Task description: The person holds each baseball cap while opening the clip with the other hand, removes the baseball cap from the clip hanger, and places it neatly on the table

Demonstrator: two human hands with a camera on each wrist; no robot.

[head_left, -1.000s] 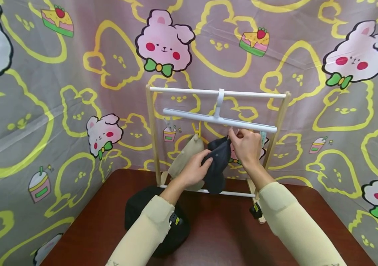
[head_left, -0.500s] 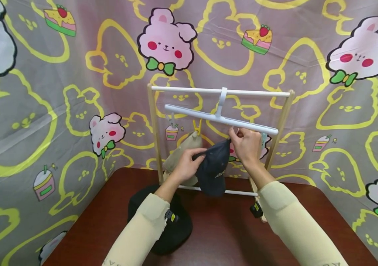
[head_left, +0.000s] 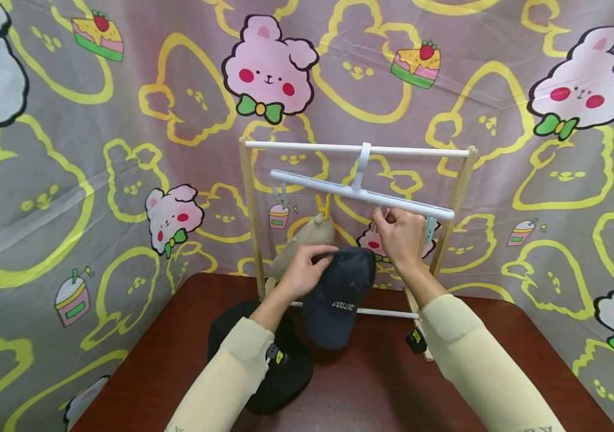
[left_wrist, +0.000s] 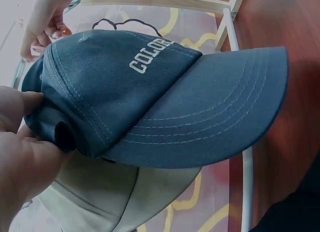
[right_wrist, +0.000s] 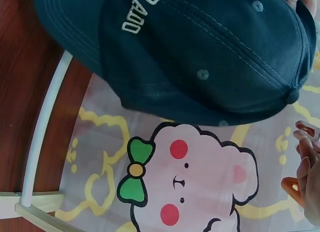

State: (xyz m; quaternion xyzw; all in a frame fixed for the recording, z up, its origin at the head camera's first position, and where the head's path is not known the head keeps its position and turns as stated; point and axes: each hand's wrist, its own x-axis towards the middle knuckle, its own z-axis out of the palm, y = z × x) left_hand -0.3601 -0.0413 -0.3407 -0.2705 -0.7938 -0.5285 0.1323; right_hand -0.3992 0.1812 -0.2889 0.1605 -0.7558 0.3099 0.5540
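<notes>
My left hand (head_left: 302,271) pinches the back edge of a navy baseball cap (head_left: 339,285); its brim points down and white letters show on its front. In the left wrist view, the thumb and fingers grip the cap near its rear opening. My right hand (head_left: 404,237) is up under the right half of a white hanger (head_left: 393,203), with curled fingers pinching an orange clip (right_wrist: 291,189), partly hidden by them. The cap is below and apart from that hand. A beige cap (head_left: 301,240) hangs behind from a yellow clip (head_left: 323,207).
The hanger hooks over the top bar of a wooden rack (head_left: 247,204) on a reddish-brown table (head_left: 371,384). A black hat (head_left: 287,378) lies under my left forearm. A pale blue clip (head_left: 430,230) hangs at the hanger's right end. Patterned cloth (head_left: 177,120) surrounds the table.
The navy cap's upper edge, earlier up at my right fingers, has dropped away from them. It now hangs lower from my left hand, its lettered front facing me. My right hand stays by the hanger.
</notes>
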